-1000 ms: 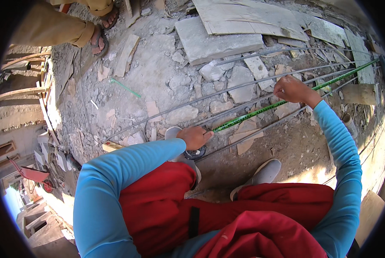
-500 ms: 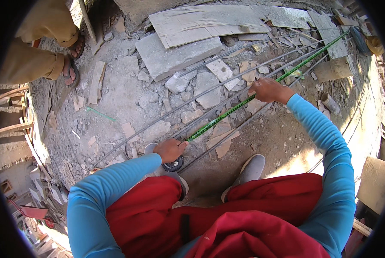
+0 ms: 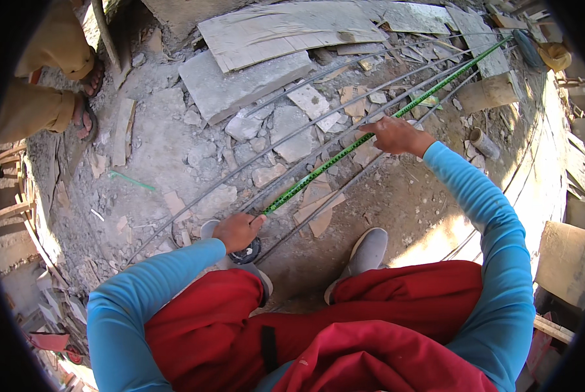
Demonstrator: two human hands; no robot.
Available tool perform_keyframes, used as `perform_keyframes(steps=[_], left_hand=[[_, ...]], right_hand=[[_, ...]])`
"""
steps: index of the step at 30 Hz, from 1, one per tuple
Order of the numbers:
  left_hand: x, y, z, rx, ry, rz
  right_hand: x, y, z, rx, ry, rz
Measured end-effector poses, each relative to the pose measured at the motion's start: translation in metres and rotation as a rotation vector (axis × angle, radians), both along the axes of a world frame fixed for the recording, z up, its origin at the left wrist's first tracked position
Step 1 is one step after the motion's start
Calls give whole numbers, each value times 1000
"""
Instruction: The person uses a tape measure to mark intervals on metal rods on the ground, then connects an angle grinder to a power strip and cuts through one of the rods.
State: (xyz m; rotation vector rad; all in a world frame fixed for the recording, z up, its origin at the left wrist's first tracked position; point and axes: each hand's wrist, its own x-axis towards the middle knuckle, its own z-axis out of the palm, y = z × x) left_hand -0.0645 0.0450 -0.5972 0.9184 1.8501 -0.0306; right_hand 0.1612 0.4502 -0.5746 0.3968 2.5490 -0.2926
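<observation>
A green tape measure blade (image 3: 325, 165) stretches in a straight diagonal from near my left foot to the far right. At its near end, my left hand (image 3: 237, 232) is closed on the blade. A round black object (image 3: 246, 251), perhaps the tape's case, lies just below that hand, partly covered. Farther along, my right hand (image 3: 397, 136) rests over the blade, its index finger stretched across it and the other fingers partly curled. Thin metal rods (image 3: 273, 142) run roughly alongside the blade on the ground.
Broken concrete and tile pieces litter the dusty ground, with a thick slab (image 3: 240, 81) and a wooden board (image 3: 286, 32) behind. Another person's sandalled feet (image 3: 86, 117) stand at the far left. A short pipe (image 3: 484, 144) and a dark bundle (image 3: 528, 49) lie right.
The whole scene has shifted slightly left and up in view. My right index finger looks more stretched out over the blade. My left hand keeps its hold.
</observation>
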Motion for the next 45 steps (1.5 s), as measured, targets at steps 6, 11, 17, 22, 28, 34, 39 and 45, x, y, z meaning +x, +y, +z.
perform_keyframes(steps=[6,11,17,22,28,34,39,45], left_hand=[[3,-6,-6,65,25,-5],[6,-7,-1,82,50,5],[12,-10,0,122,97,25],[10,-7,1,54,57,30],[11,-6,-2,126,117,7],[8,-9,-11,100,132,-12],[7,-6,-12,83,123,-8],[5,-5,-15,98,102,-25]], right_hand=[[9,-1,-4,-23,17,-29],[12,-3,-4,-42,35,-49],[16,-5,5,-34,42,-63],[21,9,11,-1,41,-130],[35,42,16,64,49,-254],[47,50,17,91,31,-232],[59,30,2,7,-20,-189],[44,13,12,-52,-225,-267]])
